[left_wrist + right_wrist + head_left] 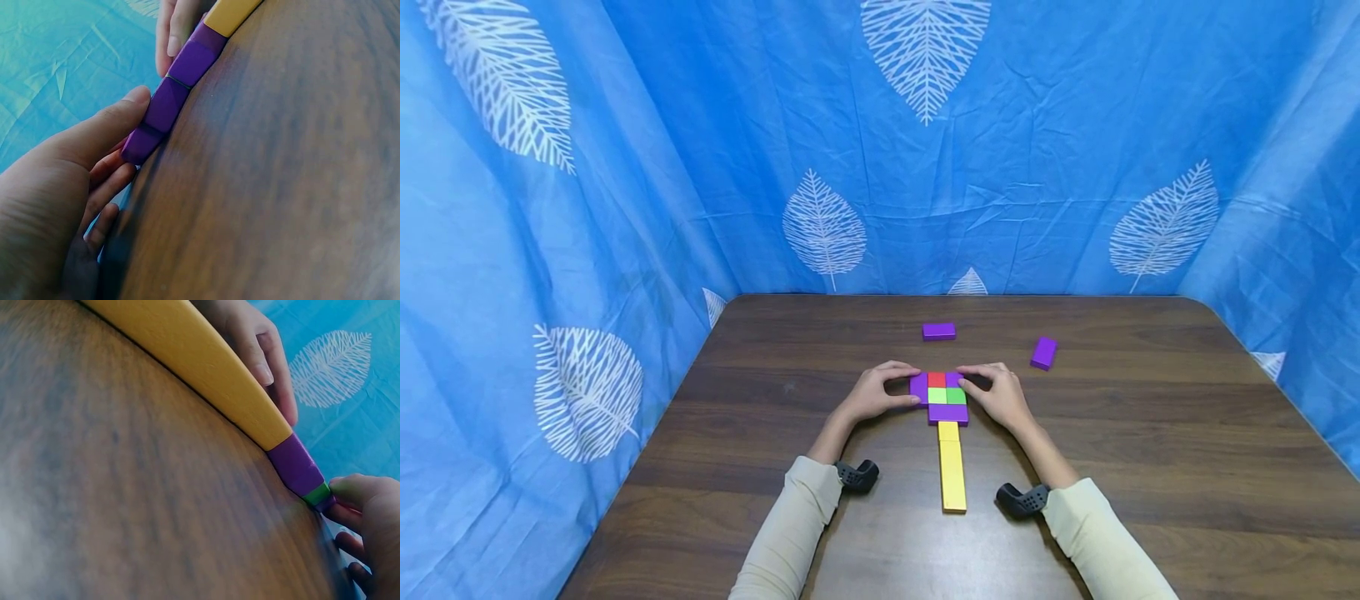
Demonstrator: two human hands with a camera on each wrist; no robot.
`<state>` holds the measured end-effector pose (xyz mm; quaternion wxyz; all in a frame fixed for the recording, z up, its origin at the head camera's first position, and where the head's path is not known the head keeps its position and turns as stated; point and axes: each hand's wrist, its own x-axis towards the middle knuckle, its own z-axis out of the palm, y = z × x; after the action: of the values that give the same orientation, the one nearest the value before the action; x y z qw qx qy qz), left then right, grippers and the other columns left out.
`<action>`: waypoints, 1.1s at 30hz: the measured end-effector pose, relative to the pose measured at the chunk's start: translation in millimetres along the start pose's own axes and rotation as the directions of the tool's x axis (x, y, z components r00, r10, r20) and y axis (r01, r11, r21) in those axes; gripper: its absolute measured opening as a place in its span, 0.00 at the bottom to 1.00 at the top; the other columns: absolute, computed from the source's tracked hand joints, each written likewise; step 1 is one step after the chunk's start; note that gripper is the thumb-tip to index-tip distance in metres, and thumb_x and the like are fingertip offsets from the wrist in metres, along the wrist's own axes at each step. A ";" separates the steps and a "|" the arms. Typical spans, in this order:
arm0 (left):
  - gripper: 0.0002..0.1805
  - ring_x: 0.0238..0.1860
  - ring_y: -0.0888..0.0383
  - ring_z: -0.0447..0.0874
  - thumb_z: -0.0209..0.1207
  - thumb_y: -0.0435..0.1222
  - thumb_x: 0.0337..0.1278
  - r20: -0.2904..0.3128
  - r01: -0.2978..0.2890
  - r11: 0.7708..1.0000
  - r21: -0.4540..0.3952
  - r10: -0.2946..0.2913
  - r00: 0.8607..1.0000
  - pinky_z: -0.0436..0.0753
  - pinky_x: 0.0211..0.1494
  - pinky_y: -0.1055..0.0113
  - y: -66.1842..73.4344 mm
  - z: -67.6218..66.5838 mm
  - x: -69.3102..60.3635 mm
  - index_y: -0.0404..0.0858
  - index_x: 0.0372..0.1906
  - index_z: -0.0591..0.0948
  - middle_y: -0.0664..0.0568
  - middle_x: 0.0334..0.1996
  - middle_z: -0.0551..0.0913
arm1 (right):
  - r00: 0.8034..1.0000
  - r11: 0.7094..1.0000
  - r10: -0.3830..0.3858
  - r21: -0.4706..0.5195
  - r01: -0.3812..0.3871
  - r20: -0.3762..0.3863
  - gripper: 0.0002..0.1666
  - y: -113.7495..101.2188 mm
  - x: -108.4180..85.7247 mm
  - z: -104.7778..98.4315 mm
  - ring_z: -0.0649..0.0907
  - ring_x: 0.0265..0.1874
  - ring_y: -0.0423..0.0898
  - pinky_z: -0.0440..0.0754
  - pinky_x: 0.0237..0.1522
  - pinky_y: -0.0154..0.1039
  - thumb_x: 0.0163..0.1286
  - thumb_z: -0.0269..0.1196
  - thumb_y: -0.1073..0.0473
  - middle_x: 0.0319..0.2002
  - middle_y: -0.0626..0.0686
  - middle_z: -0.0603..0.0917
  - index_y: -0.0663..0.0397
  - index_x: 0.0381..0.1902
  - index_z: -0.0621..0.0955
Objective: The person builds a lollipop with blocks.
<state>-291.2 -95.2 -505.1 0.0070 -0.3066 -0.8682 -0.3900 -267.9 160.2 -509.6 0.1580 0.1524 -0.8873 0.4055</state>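
The table point(1135, 433) looks like wood, or a wood-patterned laminate, with dark grain; it is smooth and shows a soft shine toward 6 o'clock. The curtain point(1037, 100) is thin cloth, creased, with a light sheen. The block cluster point(937, 396) seems of painted wood or plastic, which one I cannot tell; its faces are smooth. At its 6 o'clock, the yellow block point(953, 475) is rather glossy, with fine uneven marks. At its 12 o'clock, the purple block point(938, 332) is smooth. The sleeve point(793, 529) toward 8 o'clock is matt cloth. The wrist device point(1022, 501) toward 5 o'clock resembles matt plastic.
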 end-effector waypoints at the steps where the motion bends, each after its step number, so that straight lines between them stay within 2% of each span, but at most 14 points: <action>1: 0.28 0.56 0.58 0.72 0.66 0.51 0.46 -0.001 0.000 1.000 -0.003 0.000 1.000 0.68 0.60 0.60 -0.1 0.1 0.0 0.47 0.55 0.79 0.56 0.52 0.77 | 1.000 1.000 0.003 0.005 -0.003 0.000 0.15 0.1 0.0 -0.1 0.76 0.44 0.52 0.69 0.49 0.51 0.59 0.66 0.56 0.42 0.53 0.85 0.53 0.44 0.85; 12: 0.28 0.56 0.58 0.72 0.66 0.51 0.46 -0.003 0.004 1.000 0.005 -0.004 1.000 0.68 0.60 0.61 -0.8 -1.5 0.2 0.47 0.55 0.79 0.55 0.52 0.77 | 0.998 0.997 0.058 0.052 -0.059 0.010 0.17 0.0 11.3 -0.2 0.77 0.46 0.54 0.70 0.51 0.51 0.60 0.66 0.54 0.44 0.54 0.84 0.53 0.46 0.83; 20: 0.28 0.55 0.59 0.72 0.67 0.50 0.46 -0.005 -0.017 1.000 0.008 0.017 1.000 0.69 0.59 0.62 -0.7 0.1 0.6 0.47 0.55 0.79 0.56 0.51 0.77 | 0.999 0.999 -0.033 -0.011 0.032 -0.027 0.22 7.8 42.7 0.8 0.76 0.50 0.59 0.69 0.54 0.54 0.58 0.67 0.58 0.49 0.61 0.80 0.61 0.50 0.80; 23: 0.28 0.55 0.60 0.72 0.67 0.50 0.46 -0.007 -0.010 1.000 0.004 0.010 1.000 0.69 0.60 0.63 0.5 0.1 0.8 0.47 0.55 0.79 0.56 0.51 0.77 | 0.999 0.999 -0.022 -0.024 0.022 -0.026 0.25 12.7 58.0 0.0 0.76 0.51 0.59 0.69 0.55 0.54 0.58 0.67 0.58 0.51 0.62 0.78 0.62 0.53 0.77; 28: 0.28 0.56 0.60 0.72 0.67 0.51 0.46 0.002 0.004 1.000 0.009 -0.004 1.000 0.68 0.60 0.63 1.1 -0.3 0.8 0.47 0.55 0.79 0.57 0.52 0.77 | 0.998 0.999 0.018 -0.042 -0.016 0.066 0.29 20.4 78.1 -3.4 0.73 0.56 0.60 0.66 0.58 0.52 0.60 0.65 0.57 0.55 0.64 0.75 0.63 0.58 0.74; 33: 0.28 0.55 0.60 0.72 0.66 0.51 0.46 -0.001 0.002 1.000 0.009 -0.002 1.000 0.69 0.60 0.63 -0.1 0.3 0.8 0.47 0.55 0.79 0.56 0.52 0.77 | 0.984 0.997 0.027 -0.074 -0.014 0.174 0.31 25.1 89.8 -5.1 0.70 0.58 0.61 0.64 0.60 0.53 0.61 0.65 0.56 0.57 0.63 0.74 0.62 0.60 0.72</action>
<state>-291.8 -94.7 -505.2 0.0082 -0.3055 -0.8703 -0.3863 -358.3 166.9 -487.0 0.0808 0.1726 -0.9133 0.3599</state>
